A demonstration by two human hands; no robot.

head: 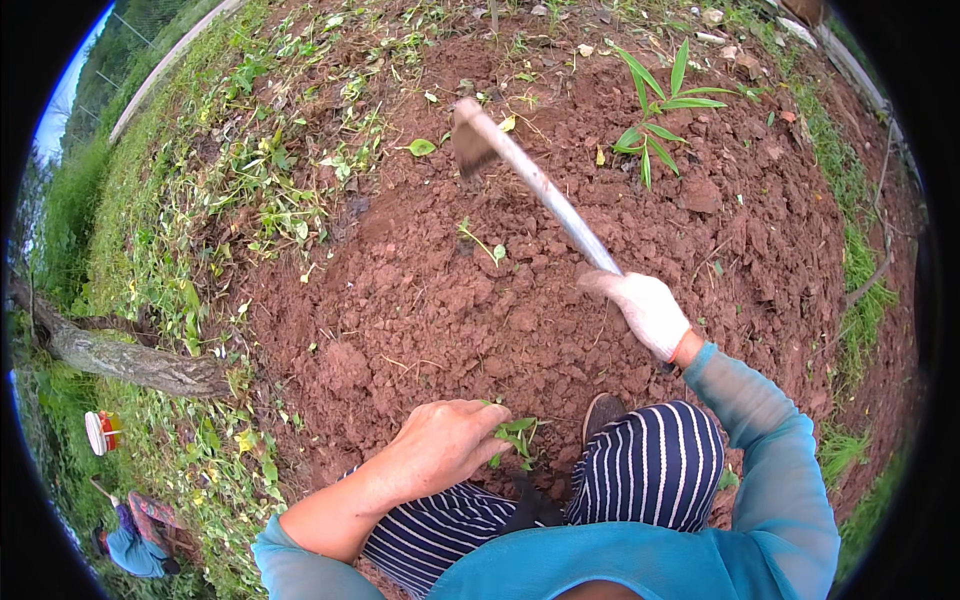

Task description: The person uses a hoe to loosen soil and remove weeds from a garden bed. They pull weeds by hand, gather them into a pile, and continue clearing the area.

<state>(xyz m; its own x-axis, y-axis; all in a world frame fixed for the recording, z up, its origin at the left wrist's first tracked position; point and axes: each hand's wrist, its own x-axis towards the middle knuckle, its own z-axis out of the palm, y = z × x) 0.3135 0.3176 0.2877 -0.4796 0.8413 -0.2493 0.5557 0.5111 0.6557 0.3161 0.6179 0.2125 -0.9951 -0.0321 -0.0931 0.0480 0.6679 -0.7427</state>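
Observation:
My right hand (646, 311), in a white knit glove with an orange cuff, is closed round the metal handle of a hoe (559, 202). The hoe's soil-covered blade (471, 142) points down near the upper middle of the view, over reddish-brown soil (450, 300). My bare left hand (454, 442) is at the lower middle, in front of my knees, holding a small bunch of green leafy sprigs (519, 436) between thumb and fingers. A loose green sprig (484, 246) lies on the clods between the hoe blade and my left hand.
A leafy green plant (652, 112) stands at the upper right. Pulled vines and weeds (255, 180) cover the ground at left, by a tree trunk (142, 364). A red-and-yellow bucket (103, 433) and another person (139, 536) are at the far lower left.

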